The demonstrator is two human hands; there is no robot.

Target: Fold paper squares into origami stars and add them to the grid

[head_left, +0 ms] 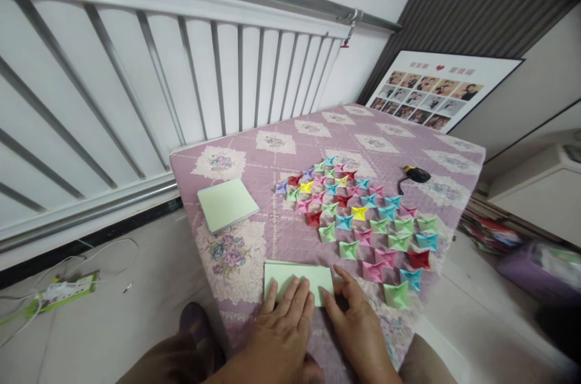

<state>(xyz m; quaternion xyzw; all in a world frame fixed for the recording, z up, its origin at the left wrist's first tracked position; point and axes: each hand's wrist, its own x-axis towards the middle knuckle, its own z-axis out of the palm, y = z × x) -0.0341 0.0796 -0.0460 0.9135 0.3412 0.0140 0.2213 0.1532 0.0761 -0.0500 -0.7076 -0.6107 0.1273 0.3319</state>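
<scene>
A sheet of light green paper, folded into a rectangle, lies on the cloth near the table's front edge. Across its lower part my left hand rests flat with fingers stretched out. My right hand is at the paper's right end, the thumb touching its lower right corner and the bent index finger near the upper right one. Thumb and index finger are apart. To the left sits a stack of square light green paper. Rows of folded paper pieces in green, pink, blue, red, yellow and purple stand right of the hands.
A floral purple tablecloth covers the table. A small black and yellow object lies at the right. Behind are a white radiator and a photo board. On the floor at left is a power strip with cables.
</scene>
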